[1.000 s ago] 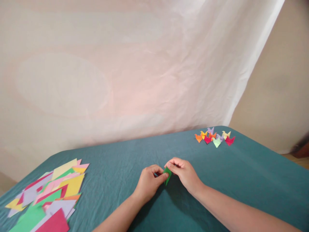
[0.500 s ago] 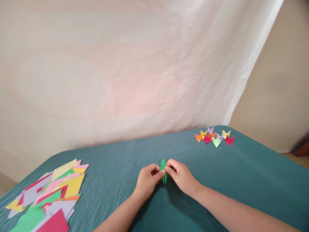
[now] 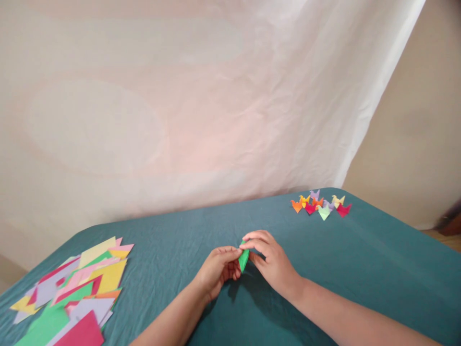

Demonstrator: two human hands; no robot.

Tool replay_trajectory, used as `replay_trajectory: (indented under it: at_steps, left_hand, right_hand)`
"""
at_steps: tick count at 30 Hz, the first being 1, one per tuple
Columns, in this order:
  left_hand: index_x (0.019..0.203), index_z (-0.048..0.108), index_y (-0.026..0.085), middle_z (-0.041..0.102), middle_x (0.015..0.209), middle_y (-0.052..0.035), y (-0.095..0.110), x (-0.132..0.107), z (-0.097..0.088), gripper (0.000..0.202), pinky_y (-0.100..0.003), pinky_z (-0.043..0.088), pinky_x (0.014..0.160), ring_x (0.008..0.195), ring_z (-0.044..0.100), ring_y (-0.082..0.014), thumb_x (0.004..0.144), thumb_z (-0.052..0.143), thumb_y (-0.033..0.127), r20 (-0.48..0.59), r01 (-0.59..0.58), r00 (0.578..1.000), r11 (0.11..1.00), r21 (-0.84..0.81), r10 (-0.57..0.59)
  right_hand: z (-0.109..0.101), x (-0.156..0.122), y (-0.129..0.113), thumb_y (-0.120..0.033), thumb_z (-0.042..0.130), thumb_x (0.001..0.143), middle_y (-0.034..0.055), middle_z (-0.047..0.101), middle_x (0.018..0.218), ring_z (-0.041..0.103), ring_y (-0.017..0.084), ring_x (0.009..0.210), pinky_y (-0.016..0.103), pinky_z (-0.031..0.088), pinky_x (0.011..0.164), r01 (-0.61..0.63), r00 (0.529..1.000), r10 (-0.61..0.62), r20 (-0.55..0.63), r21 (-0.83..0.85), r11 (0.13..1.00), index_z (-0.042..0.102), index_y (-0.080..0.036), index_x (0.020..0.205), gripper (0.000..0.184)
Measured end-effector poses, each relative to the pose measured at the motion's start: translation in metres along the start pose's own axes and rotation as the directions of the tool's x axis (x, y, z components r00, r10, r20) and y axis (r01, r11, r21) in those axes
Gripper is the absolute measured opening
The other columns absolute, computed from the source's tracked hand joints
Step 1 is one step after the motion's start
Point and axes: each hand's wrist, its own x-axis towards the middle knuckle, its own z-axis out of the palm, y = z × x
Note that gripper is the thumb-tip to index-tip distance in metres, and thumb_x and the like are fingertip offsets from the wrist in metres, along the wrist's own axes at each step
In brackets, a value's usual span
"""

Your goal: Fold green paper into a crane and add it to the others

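A small folded piece of green paper (image 3: 244,261) is held between my two hands, above the middle of the table. My left hand (image 3: 220,269) pinches its left side with the thumb on top and the other fingers curled beneath. From the right, my right hand (image 3: 271,259) has its fingers bent over the paper's upper tip, and its thumb lies close to the right edge. The fingers hide the top of the paper, so its full shape does not show.
Loose coloured paper sheets (image 3: 82,288) lie overlapping at the left of the green-covered table (image 3: 162,269). Several small folded paper birds (image 3: 324,211) stand grouped near the far right edge. A pale cloth (image 3: 180,96) hangs behind the table.
The green paper's lower points, apart before, now show as one shape. My right fingers have lifted and reached over its top, while my left hand keeps its pinch.
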Motion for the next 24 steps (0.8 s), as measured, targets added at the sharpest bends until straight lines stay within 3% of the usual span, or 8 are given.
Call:
replay_trajectory:
  at_steps: [3, 6, 8, 13, 21, 24]
  left_hand:
    - [0.071, 0.062, 0.013, 0.058, 0.057, -0.0023, -0.0006, 0.0012, 0.0019, 0.04, -0.02, 0.039, 0.046, 0.046, 0.05, -0.01, 0.074, 0.063, 0.053, -0.052, -0.045, 0.998, 0.999, -0.013, 0.045]
    - [0.08, 0.065, 0.014, 0.06, 0.062, -0.0013, -0.0013, 0.0036, 0.0005, 0.036, -0.019, 0.04, 0.049, 0.053, 0.052, -0.0103, 0.072, 0.069, 0.048, -0.11, -0.141, 0.983, 0.989, 0.032, 0.144]
    - [0.084, 0.067, 0.013, 0.061, 0.064, -0.0023, -0.0016, 0.0043, -0.0011, 0.034, -0.02, 0.041, 0.052, 0.055, 0.052, -0.0109, 0.072, 0.07, 0.044, -0.09, -0.185, 0.977, 0.977, 0.102, 0.195]
    - [0.079, 0.068, 0.011, 0.064, 0.065, -0.0057, -0.0008, 0.0022, -0.001, 0.035, -0.022, 0.042, 0.053, 0.057, 0.054, -0.0129, 0.077, 0.065, 0.046, -0.029, -0.214, 0.975, 0.967, 0.137, 0.22]
    - [0.064, 0.065, 0.014, 0.06, 0.053, 0.0001, 0.002, 0.0013, 0.0033, 0.029, -0.021, 0.041, 0.054, 0.05, 0.052, -0.0105, 0.071, 0.071, 0.041, -0.188, -0.217, 0.95, 0.96, 0.179, 0.25]
    - [0.063, 0.063, 0.015, 0.059, 0.054, 0.0011, 0.0013, 0.0018, 0.0029, 0.03, -0.021, 0.041, 0.055, 0.051, 0.051, -0.0098, 0.072, 0.07, 0.042, -0.201, -0.22, 0.947, 0.961, 0.168, 0.251]
  right_hand:
    - [-0.0008, -0.0001, 0.0009, -0.02, 0.06, 0.083, 0.0018, 0.063, 0.082, 0.056, 0.018, 0.083, 0.029, 0.043, 0.078, -0.133, 0.991, 0.133, -0.007, 0.016, 0.991, 0.064, -0.021, 0.079, 0.005]
    - [0.0002, -0.0014, 0.0042, -0.032, 0.061, 0.083, -0.0029, 0.056, 0.063, 0.05, 0.013, 0.061, 0.024, 0.039, 0.059, -0.394, 0.919, 0.386, 0.087, 0.109, 0.913, 0.058, -0.019, 0.07, 0.019]
    - [0.001, -0.0019, 0.0058, -0.037, 0.06, 0.083, -0.0042, 0.053, 0.059, 0.046, 0.011, 0.054, 0.022, 0.035, 0.053, -0.49, 0.871, 0.465, 0.16, 0.195, 0.85, 0.057, -0.017, 0.068, 0.025]
    - [0.0026, -0.0023, 0.006, -0.044, 0.062, 0.08, -0.0034, 0.055, 0.058, 0.044, 0.009, 0.05, 0.021, 0.033, 0.049, -0.558, 0.829, 0.508, 0.232, 0.311, 0.769, 0.056, -0.016, 0.067, 0.031]
    - [0.0041, -0.0035, 0.004, -0.045, 0.06, 0.082, -0.001, 0.059, 0.062, 0.048, 0.01, 0.053, 0.021, 0.035, 0.051, -0.544, 0.83, 0.453, 0.325, 0.292, 0.786, 0.059, -0.015, 0.069, 0.032]
    - [0.0044, -0.0035, 0.0006, -0.042, 0.06, 0.083, 0.001, 0.062, 0.066, 0.052, 0.012, 0.058, 0.022, 0.038, 0.055, -0.525, 0.834, 0.429, 0.347, 0.258, 0.811, 0.06, -0.015, 0.07, 0.03]
